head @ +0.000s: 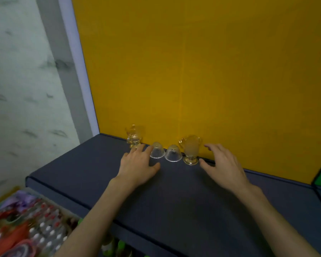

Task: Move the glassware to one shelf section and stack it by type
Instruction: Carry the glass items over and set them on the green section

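Neither grip has hold of anything. Left hand (137, 164) lies spread and flat on the dark shelf (174, 201), fingers splayed; index fingertip looks to be touching or just beside the rim of the left ribbed bowl (157, 150), other fingertips near the foot of the left stemmed glass (134, 136). Right hand (222, 164) is open in a loose curve, thumb tip just beside the foot of the right stemmed glass (191, 150), fingers arced apart from its cup. No contact I can confirm there.

Where the glassware is: four pieces in a row along the back of the shelf, against the yellow wall (211, 62). Order left to right: stemmed glass, ribbed bowl upside down, second ribbed bowl (173, 153) upside down, stemmed glass. Bowls sit just beside each other; the types are interleaved and nothing is stacked yet.

Risks, as I judge them:
- Stemmed glasses are top-heavy on small feet. A sideways nudge from the right thumb at the foot, or a knuckle on the cup, tips one onto the bowl beside it.
- Left hand is wedged between glass and bowl. Closing on the bowl could knock the glass foot behind the fingertips.
- Inverted bowls offer only a smooth sloped ribbed wall. A pinch may slip, and glass on glass chips.
- Wall right behind means no room to reach round. Grab from front or top.
- Frame is soft, so exact contacts are uncertain.
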The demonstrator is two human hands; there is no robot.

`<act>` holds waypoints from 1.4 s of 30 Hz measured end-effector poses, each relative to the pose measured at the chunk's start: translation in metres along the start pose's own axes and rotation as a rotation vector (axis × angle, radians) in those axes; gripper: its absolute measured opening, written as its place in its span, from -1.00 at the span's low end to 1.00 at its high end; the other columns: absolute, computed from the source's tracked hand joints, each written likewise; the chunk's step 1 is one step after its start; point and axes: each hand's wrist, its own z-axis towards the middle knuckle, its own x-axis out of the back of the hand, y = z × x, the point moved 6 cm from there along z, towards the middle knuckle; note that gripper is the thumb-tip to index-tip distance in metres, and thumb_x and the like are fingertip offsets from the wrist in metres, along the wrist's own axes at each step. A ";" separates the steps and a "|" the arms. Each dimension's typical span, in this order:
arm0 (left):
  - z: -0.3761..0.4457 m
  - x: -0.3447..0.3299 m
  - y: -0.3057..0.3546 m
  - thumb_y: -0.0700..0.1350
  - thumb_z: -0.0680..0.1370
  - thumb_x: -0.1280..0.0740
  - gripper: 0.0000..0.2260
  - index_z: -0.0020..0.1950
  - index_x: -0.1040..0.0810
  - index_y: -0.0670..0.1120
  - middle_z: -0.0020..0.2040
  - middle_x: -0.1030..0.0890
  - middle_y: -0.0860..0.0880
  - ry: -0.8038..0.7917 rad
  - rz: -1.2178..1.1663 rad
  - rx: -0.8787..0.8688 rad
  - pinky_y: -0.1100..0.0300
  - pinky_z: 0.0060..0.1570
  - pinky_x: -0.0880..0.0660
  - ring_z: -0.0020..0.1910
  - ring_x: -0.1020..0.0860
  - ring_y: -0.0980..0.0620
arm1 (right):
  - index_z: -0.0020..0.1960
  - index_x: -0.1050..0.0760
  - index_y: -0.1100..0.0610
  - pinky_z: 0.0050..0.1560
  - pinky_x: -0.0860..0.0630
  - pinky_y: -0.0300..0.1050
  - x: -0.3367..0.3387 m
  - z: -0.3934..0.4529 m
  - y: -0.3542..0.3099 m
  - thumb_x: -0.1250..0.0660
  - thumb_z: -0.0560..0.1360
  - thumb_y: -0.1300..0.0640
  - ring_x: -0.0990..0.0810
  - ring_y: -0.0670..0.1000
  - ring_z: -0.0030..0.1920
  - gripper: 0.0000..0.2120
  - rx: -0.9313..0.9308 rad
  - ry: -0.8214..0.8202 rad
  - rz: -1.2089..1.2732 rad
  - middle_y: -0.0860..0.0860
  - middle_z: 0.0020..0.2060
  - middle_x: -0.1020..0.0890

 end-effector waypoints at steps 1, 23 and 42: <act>0.010 -0.004 -0.004 0.28 0.55 -0.23 -0.39 0.55 -0.23 0.10 0.44 -0.40 -0.03 -0.007 -0.020 -0.024 -0.07 0.26 -0.42 0.38 -0.42 -0.12 | 0.43 -0.37 0.04 0.08 -0.50 0.02 -0.004 0.002 -0.001 -0.33 0.52 -0.17 -0.52 0.08 0.20 -0.45 -0.028 0.007 -0.014 0.01 0.19 -0.54; 0.110 -0.071 -0.026 0.15 0.59 -0.33 -0.51 0.42 -0.25 0.02 0.25 -0.49 -0.13 -0.163 -0.003 -0.318 -0.08 0.04 -0.54 0.20 -0.55 -0.18 | 0.47 -0.30 0.06 0.15 -0.51 0.06 -0.057 0.036 0.006 -0.41 0.38 -0.33 -0.50 0.10 0.30 -0.20 -0.458 0.089 0.051 0.02 0.33 -0.51; 0.073 -0.040 -0.058 0.15 0.48 -0.48 -0.53 0.24 -0.31 0.14 0.13 -0.53 0.09 0.039 -0.915 -0.156 -0.06 -0.02 -0.53 0.01 -0.58 0.03 | 0.17 -0.54 0.05 0.05 -0.56 -0.02 -0.075 0.056 -0.003 -0.57 0.28 -0.23 -0.59 0.01 0.07 -0.42 -0.557 0.150 0.371 -0.05 0.03 -0.64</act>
